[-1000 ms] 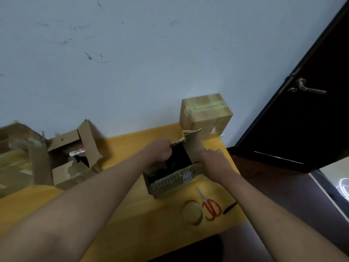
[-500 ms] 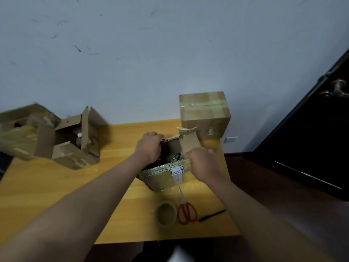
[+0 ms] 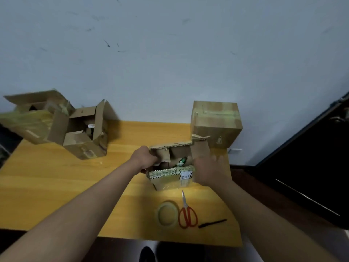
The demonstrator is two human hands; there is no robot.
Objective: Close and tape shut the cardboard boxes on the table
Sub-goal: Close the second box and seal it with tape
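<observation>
Yellow wood-grain table (image 3: 56,186), smooth, set against a pale scuffed wall (image 3: 170,53).

Small open cardboard box (image 3: 170,178) near the table's right side, close to the front. Corrugated edge showing on the raised far flap; right flap standing up. Near wall wrapped in glossy printed tape with a white label. Inside: crumpled brown paper and a green-and-white object, too small to identify.

Left hand (image 3: 144,157) at the box's left side, fingers curled round the left flap, gripping it. Right hand (image 3: 209,172) at the box's right near corner, motion-blurred; fingers spread and fairly straight by the upright right flap. Cannot tell whether touching the flap.

Sealed cardboard box (image 3: 216,123) just behind the open one, at the table's far right corner, cube-shaped, strip of shiny clear tape across the top, small printed mark on the front face.

Two more open boxes at the far left: a medium one (image 3: 85,133) with all flaps up, worn and creased, items inside unclear; a larger one (image 3: 32,118) beside it, overhanging the table's left edge, covered in shiny yellowish tape, blurred.

In front of the small box, near the table's front edge: clear tape roll (image 3: 167,213) lying flat, ring-shaped; scissors (image 3: 187,212) with red loop handles just right of it, blades pointing toward the box; thin black pen (image 3: 212,223) right of the scissors.

Dark door (image 3: 311,157) at right.
</observation>
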